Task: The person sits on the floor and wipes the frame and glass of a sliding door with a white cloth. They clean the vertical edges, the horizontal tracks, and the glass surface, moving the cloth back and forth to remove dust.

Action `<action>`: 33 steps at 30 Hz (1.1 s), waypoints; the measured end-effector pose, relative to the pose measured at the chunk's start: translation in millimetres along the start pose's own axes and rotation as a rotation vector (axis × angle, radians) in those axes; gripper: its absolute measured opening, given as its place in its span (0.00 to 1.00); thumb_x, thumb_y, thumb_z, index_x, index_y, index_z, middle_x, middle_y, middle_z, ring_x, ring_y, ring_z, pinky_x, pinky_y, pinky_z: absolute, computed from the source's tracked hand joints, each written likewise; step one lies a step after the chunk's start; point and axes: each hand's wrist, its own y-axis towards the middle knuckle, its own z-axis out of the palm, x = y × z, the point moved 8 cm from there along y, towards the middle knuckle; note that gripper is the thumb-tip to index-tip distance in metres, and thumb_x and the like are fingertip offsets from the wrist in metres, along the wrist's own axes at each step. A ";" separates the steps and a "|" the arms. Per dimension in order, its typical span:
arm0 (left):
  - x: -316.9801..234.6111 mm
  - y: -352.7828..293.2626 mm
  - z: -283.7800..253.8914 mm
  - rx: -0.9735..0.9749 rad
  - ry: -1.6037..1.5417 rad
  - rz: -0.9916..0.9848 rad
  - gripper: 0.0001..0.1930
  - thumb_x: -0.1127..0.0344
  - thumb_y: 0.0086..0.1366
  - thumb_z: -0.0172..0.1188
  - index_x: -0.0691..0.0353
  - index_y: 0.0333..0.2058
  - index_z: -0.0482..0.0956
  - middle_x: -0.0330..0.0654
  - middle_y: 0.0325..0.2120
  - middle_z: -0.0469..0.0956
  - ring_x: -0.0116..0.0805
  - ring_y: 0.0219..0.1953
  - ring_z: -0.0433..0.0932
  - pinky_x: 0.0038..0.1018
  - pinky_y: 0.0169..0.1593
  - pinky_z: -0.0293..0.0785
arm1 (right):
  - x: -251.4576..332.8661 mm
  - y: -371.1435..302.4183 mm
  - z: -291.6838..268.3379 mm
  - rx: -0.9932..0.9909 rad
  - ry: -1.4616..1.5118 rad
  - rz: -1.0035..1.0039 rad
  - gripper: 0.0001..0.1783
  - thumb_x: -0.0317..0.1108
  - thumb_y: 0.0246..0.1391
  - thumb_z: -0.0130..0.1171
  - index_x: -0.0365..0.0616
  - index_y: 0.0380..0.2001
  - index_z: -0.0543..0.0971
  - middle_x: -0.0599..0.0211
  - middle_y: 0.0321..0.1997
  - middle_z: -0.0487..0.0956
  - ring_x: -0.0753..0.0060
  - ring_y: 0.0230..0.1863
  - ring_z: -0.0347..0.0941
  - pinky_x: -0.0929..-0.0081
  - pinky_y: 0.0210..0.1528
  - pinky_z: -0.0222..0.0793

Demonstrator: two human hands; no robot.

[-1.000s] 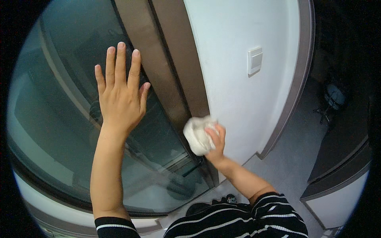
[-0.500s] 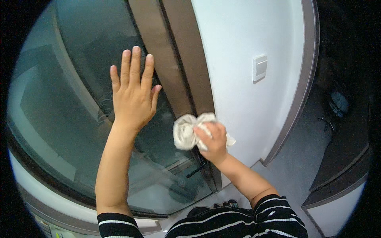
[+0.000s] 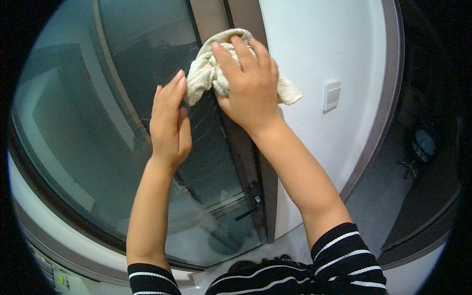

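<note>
A crumpled off-white cloth (image 3: 200, 76) lies against the brown frame (image 3: 209, 14) of a glass door. My right hand (image 3: 253, 88) is spread over the cloth and presses it there, with one loose end sticking out towards the white wall. Just left of the cloth, my left hand (image 3: 168, 120) is turned edge-on with its fingers stretched out, and nothing shows in it. Its fingertips come close to the cloth; whether they touch it or the glass (image 3: 118, 162), I cannot tell.
Lower on the frame sits a dark door handle (image 3: 250, 211). A white light switch (image 3: 332, 96) is on the white wall (image 3: 319, 44) to the right. Beyond it a grey-brown trim (image 3: 386, 98) borders a dark opening with a dim chair-like shape (image 3: 424, 145).
My right hand has carried the cloth up the frame, from beside the handle to near the top. My left hand has turned from palm-flat on the glass to edge-on, slightly lower.
</note>
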 end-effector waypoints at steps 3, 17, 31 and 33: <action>-17.2 -28.4 -5.2 -0.042 0.008 0.061 0.25 0.80 0.59 0.46 0.66 0.58 0.65 0.57 0.57 0.67 0.52 0.61 0.65 0.45 0.66 0.53 | 4.7 -46.0 9.0 0.082 -0.042 -0.001 0.32 0.31 0.38 0.64 0.50 0.53 0.75 0.60 0.53 0.73 0.54 0.53 0.65 0.59 0.49 0.61; -87.4 -162.6 44.2 0.121 -0.257 -0.255 0.24 0.74 0.57 0.54 0.64 0.54 0.67 0.59 0.57 0.66 0.58 0.59 0.65 0.49 0.62 0.57 | 18.5 -198.2 -16.4 0.393 0.116 0.003 0.22 0.32 0.47 0.54 0.45 0.49 0.77 0.58 0.51 0.75 0.57 0.47 0.70 0.62 0.42 0.63; -84.0 -185.5 40.0 0.098 -0.256 -0.374 0.24 0.73 0.56 0.56 0.67 0.54 0.67 0.59 0.55 0.66 0.60 0.57 0.65 0.47 0.61 0.59 | 18.3 -138.0 -3.0 0.288 0.008 0.007 0.29 0.30 0.43 0.57 0.39 0.53 0.72 0.50 0.55 0.72 0.55 0.46 0.70 0.64 0.39 0.63; -88.0 -186.6 40.7 0.111 -0.249 -0.396 0.24 0.73 0.56 0.57 0.67 0.53 0.67 0.59 0.55 0.66 0.59 0.57 0.66 0.46 0.60 0.60 | 21.6 -204.1 -10.2 0.433 0.023 0.050 0.26 0.31 0.47 0.53 0.39 0.53 0.73 0.49 0.56 0.72 0.56 0.44 0.70 0.66 0.38 0.63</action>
